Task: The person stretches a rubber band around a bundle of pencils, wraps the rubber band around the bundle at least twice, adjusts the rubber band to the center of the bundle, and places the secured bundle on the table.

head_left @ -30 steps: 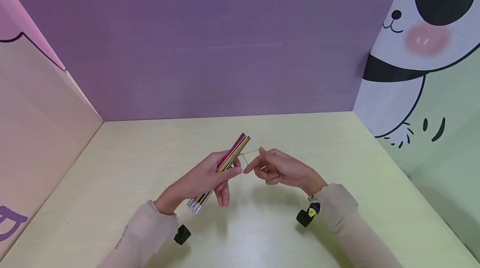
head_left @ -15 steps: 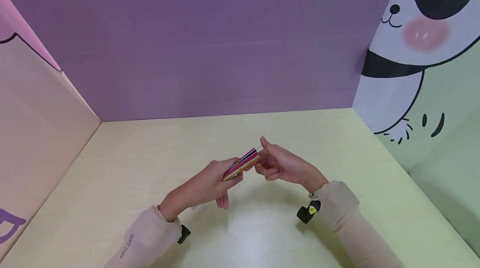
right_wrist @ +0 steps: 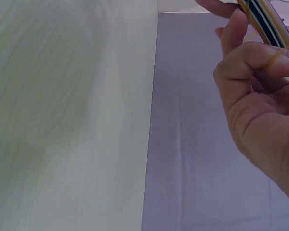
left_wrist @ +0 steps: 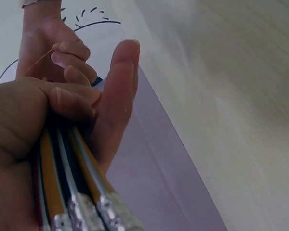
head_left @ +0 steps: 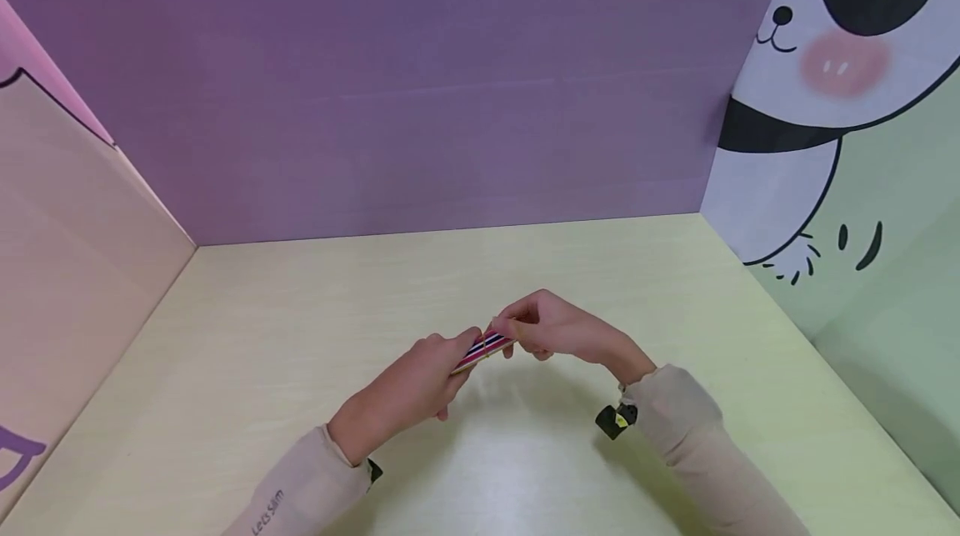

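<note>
A bundle of striped pencils (head_left: pixel 480 353) lies in the grip of my left hand (head_left: pixel 415 375), tilted up to the right above the table. Their silver ends (left_wrist: pixel 84 211) stick out behind the palm in the left wrist view. My right hand (head_left: pixel 567 328) is at the other end of the bundle, its curled fingers holding a thin yellow-orange rubber band (right_wrist: pixel 281 56). From those fingers the band stretches taut toward the pencils in both wrist views. Part of the band is hidden behind the left hand in the left wrist view.
The pale wooden table (head_left: pixel 300 294) spreads beneath both hands. A purple panel (head_left: pixel 450 86) stands along its back edge, with a pink panel (head_left: pixel 75 211) at left and a panda-printed panel (head_left: pixel 892 269) at right.
The left hand has turned the pencils flatter and lower. The right hand has come in against their far end, and the band, earlier spread between its thumb and finger, is now at the bundle.
</note>
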Tool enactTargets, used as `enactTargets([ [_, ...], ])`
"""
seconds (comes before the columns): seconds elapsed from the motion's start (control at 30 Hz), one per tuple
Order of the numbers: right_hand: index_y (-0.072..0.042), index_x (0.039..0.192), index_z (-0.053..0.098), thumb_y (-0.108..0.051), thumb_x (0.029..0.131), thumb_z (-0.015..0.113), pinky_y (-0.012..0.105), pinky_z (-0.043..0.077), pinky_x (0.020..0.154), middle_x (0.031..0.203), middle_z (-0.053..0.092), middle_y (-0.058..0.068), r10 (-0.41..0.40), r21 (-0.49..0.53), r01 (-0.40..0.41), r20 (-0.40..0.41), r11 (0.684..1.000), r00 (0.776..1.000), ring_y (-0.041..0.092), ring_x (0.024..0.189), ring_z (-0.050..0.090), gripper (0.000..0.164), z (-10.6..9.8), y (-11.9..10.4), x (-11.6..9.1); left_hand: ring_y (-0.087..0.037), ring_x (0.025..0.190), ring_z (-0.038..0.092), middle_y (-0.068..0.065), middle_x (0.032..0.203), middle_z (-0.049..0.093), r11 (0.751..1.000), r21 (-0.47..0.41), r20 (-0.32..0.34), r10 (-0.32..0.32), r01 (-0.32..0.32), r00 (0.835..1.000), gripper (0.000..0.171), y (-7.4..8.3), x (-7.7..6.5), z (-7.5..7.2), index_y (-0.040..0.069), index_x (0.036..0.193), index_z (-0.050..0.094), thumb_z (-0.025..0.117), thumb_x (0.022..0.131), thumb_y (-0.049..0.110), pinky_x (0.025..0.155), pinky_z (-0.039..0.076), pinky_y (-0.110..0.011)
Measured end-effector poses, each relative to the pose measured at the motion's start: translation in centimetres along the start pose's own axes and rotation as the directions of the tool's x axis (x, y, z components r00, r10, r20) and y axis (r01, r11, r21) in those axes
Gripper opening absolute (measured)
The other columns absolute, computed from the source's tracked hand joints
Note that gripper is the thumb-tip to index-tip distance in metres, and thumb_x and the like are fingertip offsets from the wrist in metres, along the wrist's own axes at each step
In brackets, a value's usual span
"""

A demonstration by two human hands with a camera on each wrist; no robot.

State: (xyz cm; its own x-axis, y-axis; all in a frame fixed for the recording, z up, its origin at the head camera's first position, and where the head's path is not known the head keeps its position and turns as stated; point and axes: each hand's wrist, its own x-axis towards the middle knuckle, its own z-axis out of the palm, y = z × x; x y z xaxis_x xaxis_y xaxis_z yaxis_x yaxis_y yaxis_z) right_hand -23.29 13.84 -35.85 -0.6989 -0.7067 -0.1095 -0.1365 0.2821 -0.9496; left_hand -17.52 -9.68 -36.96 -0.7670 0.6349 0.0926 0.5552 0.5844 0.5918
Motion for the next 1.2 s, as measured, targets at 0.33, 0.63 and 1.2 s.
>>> enactTargets([
  [0.33, 0.005, 0.101, 0.065, -0.034, 0.095, 0.068, 0.024, 0.024, 0.05, 0.074, 0.054, 0.007, -0.037, 0.08, 0.043, -0.076, 0.996, 0.996, 0.015, 0.053, 0.026, 0.04, 1.2, 0.5, 0.6, -0.015, 0.041, 0.062, -0.002, 0.066, 0.052, 0.993, -0.111, -0.082, -0.045, 0.036, 0.996, 0.016, 0.1, 0.3, 0.0, 0.011, 0.105, 0.049, 0.055, 0.099, -0.002, 0.041, 0.05, -0.024],
  [0.63, -0.003, 0.101, 0.066, -0.033, 0.093, 0.072, 0.024, 0.026, 0.05, 0.075, 0.054, 0.007, -0.048, 0.114, 0.059, -0.098, 0.992, 0.994, 0.015, 0.054, 0.028, 0.031, 1.6, 0.6, 0.8, -0.019, 0.041, 0.061, -0.01, 0.069, 0.058, 0.988, -0.146, -0.111, -0.068, 0.052, 0.991, 0.014, 0.4, 0.2, -0.1, 0.008, 0.11, 0.049, 0.055, 0.1, 0.0, 0.038, 0.047, -0.025],
  [1.2, -0.013, 0.093, 0.07, -0.036, 0.089, 0.076, 0.025, 0.029, 0.05, 0.073, 0.053, 0.006, -0.069, -0.002, 0.07, -0.118, 0.998, 0.991, 0.018, 0.057, 0.032, 0.025, 2.7, 0.7, 1.1, -0.018, 0.042, 0.061, -0.006, 0.075, 0.062, 0.987, -0.15, -0.104, -0.066, 0.05, 0.992, 0.012, 0.7, 0.1, -0.1, 0.007, 0.109, 0.053, 0.053, 0.1, 0.0, 0.039, 0.046, -0.025],
])
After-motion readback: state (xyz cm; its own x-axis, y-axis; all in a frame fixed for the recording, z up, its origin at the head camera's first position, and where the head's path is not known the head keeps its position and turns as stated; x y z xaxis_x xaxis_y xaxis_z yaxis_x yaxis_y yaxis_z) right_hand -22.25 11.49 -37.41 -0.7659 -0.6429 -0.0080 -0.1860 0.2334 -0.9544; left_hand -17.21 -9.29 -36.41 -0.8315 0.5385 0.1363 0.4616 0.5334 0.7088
